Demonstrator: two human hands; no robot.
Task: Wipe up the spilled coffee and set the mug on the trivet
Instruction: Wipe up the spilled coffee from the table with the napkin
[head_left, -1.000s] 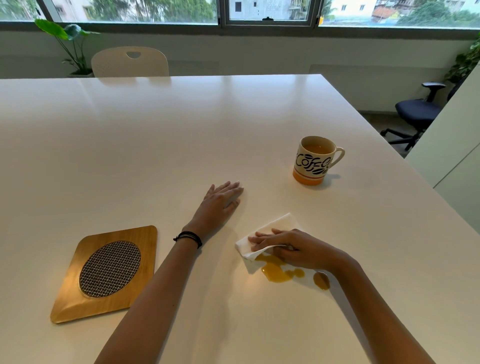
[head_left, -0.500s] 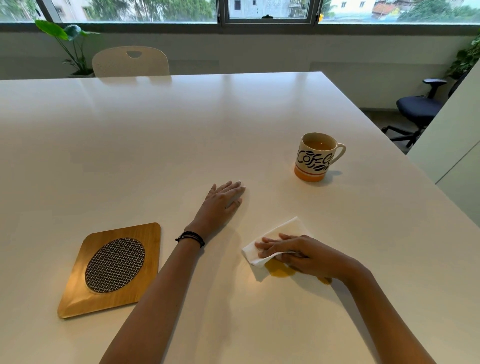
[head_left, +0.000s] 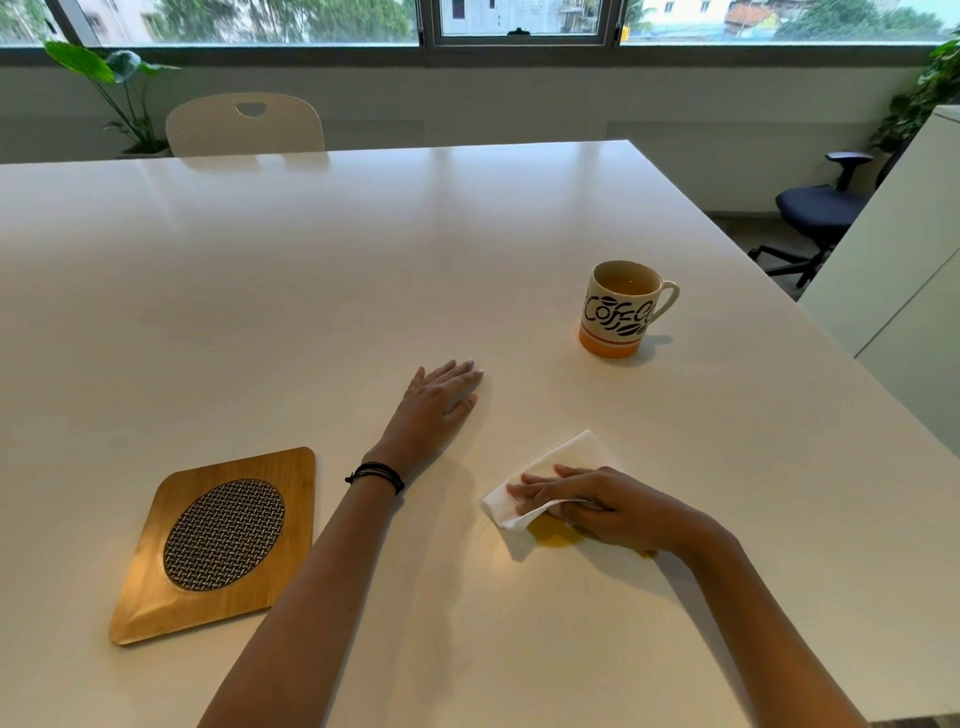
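A white napkin lies on the white table over a yellow-brown coffee spill, part of which shows at its near edge. My right hand presses on the napkin, fingers stretched across it and thumb tucked under its edge. My left hand rests flat on the table to the left of the napkin. The mug, cream with dark lettering and an orange base, stands upright beyond the napkin and holds liquid. A wooden trivet with a woven round centre lies at the near left.
A cream chair stands at the table's far edge. The table's right edge runs diagonally past the mug, with a dark office chair and a white cabinet beyond it. Plants stand by the window.
My right hand has slid the napkin toward me over the spill, and less of the coffee shows now. My left hand and the mug have stayed in place.
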